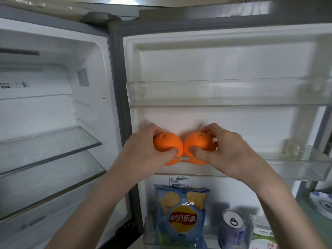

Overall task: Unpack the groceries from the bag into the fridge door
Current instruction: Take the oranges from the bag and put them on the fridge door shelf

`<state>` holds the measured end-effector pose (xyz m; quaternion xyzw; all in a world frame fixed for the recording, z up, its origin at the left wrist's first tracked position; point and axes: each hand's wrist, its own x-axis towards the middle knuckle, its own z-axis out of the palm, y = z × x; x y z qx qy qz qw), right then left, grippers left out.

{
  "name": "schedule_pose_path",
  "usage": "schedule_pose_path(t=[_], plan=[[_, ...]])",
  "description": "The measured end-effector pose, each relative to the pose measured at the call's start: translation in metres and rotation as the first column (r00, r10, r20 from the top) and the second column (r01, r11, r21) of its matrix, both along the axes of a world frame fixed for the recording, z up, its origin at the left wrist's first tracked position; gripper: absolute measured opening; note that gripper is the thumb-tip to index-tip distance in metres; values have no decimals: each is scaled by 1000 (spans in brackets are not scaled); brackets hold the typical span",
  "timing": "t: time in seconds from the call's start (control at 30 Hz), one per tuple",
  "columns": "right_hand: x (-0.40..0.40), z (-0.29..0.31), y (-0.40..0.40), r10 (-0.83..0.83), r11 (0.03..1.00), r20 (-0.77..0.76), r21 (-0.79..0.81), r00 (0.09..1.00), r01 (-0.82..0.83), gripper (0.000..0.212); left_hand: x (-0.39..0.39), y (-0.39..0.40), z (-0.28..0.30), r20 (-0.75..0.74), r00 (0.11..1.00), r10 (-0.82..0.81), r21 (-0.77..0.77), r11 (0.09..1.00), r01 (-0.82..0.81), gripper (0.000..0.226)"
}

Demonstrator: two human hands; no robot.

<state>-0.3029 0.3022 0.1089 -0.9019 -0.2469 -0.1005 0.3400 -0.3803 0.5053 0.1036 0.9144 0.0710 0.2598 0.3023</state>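
Left hand point(143, 150) is closing its grip round one smooth round orange fruit point(166, 143); right hand point(228, 151) is gripping its twin point(198, 142), both touching above the clear plastic door shelf point(296, 166).

ceiling light point(123, 0) glowing overhead | patterned plate point(322, 203) at far right | surroundings blurred
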Motion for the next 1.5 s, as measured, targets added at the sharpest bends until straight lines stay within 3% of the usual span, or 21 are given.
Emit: schedule_pose_path(t=[0.13, 0.33, 0.63, 0.77, 0.97, 1.2, 1.5], plan=[[0, 2, -1, -16, 1000, -9, -14, 1000, 15, 51, 0, -2, 3, -40, 999, -26, 34, 999, 27, 60], [-6, -2, -4, 2, 1000, 76, 15, 997, -3, 78, -6, -5, -3, 66, 998, 11, 41, 999, -13, 72], [-56, -28, -27, -76, 996, 410, 67, 909, 53, 62, -40, -7, -28, 344, 938, -35, 116, 993, -6, 46], [-97, -54, -42, -164, 985, 428, 117, 889, 126, 57, -64, -18, -49, 409, 906, -113, 189, 981, 37, 41], [-171, -100, -69, -313, 949, 427, 115, 848, 293, 58, -102, -35, -93, 356, 894, -273, 232, 952, 199, 45], [-261, -149, -114, -473, 844, 473, 3, 743, 536, 60, -132, -84, -150, 338, 829, -445, 299, 886, 354, 45], [-366, -191, -191, -685, 561, 475, -140, 552, 816, 64, -176, -187, -190, 231, 711, -664, 370, 736, 566, 48]])
